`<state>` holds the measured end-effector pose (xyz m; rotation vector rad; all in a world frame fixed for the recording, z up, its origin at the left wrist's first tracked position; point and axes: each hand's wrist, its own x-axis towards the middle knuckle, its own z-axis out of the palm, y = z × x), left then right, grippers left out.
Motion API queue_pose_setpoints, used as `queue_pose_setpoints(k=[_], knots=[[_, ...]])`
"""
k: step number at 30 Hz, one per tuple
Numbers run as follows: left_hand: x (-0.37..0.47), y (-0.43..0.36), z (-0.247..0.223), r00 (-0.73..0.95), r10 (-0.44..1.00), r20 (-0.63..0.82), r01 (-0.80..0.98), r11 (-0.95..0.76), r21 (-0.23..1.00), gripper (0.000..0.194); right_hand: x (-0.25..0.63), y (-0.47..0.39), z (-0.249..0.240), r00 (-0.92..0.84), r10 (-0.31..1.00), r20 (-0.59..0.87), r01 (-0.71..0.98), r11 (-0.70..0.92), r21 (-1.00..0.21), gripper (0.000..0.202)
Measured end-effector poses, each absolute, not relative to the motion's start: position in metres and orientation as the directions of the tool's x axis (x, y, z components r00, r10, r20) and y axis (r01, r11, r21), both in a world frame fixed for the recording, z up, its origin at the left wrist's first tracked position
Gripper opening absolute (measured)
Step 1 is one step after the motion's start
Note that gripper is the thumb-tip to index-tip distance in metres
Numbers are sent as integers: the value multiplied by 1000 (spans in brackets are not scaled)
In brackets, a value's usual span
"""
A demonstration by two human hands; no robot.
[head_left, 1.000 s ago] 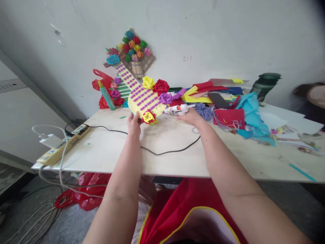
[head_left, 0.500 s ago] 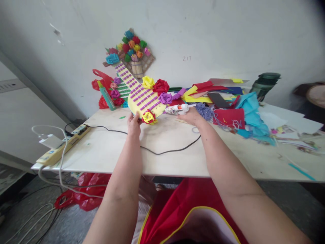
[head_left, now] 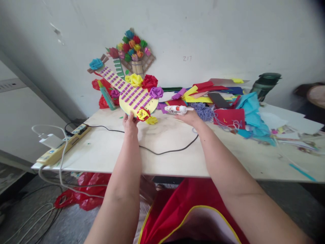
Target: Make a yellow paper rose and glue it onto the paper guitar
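My left hand (head_left: pixel 130 124) is closed on the lower edge of a yellow guitar-shaped craft (head_left: pixel 127 95) with purple stripes, holding it tilted with its neck to the upper left. Paper flowers sit on the craft: a red one (head_left: pixel 149 82), a purple one (head_left: pixel 156 92), a red-and-yellow one (head_left: pixel 143 114) and a blue one (head_left: pixel 96 63) by the neck's end. My right hand (head_left: pixel 188 117) is closed around a white glue gun (head_left: pixel 176 109) just above the table, its fingers partly hidden. A loose yellow paper piece (head_left: pixel 151 120) lies between the hands.
Coloured paper strips (head_left: pixel 203 93), a phone (head_left: pixel 217 100), purple yarn (head_left: pixel 203 112) and red cloth (head_left: pixel 229 118) lie at the right. A green bottle (head_left: pixel 265 84) stands behind. A glue bottle (head_left: pixel 107 96) and power strip (head_left: pixel 63 145) are left. A black cord (head_left: pixel 162 153) crosses the table (head_left: pixel 172 166).
My left hand has moved the guitar-shaped craft to the left, away from the glue gun. The yellow paper piece on the table shows more fully. My right hand has barely shifted.
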<state>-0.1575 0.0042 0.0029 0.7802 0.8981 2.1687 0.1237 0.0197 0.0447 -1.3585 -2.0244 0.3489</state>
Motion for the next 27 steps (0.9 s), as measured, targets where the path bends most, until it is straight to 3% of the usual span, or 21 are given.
queue_pose_setpoints(k=[6, 12, 16, 21, 27], knots=[[-162, 3, 6, -654, 714, 249, -358, -583, 729, 40, 112, 12, 38, -407, 893, 194, 864, 445, -237, 45], [-160, -1, 10, -686, 695, 215, -369, -587, 721, 35, 109, 20, 25, -415, 910, 21, 896, 413, -163, 50], [-162, -2, 9, -699, 686, 200, -372, -589, 718, 36, 108, 18, 31, -394, 919, 26, 911, 394, -118, 48], [-166, 2, 5, -707, 684, 179, -368, -573, 733, 39, 91, 15, 50, -307, 927, 214, 931, 339, -135, 53], [-163, 0, 9, -700, 689, 187, -389, -588, 709, 35, 55, 44, 59, -376, 922, 94, 879, 387, -277, 47]])
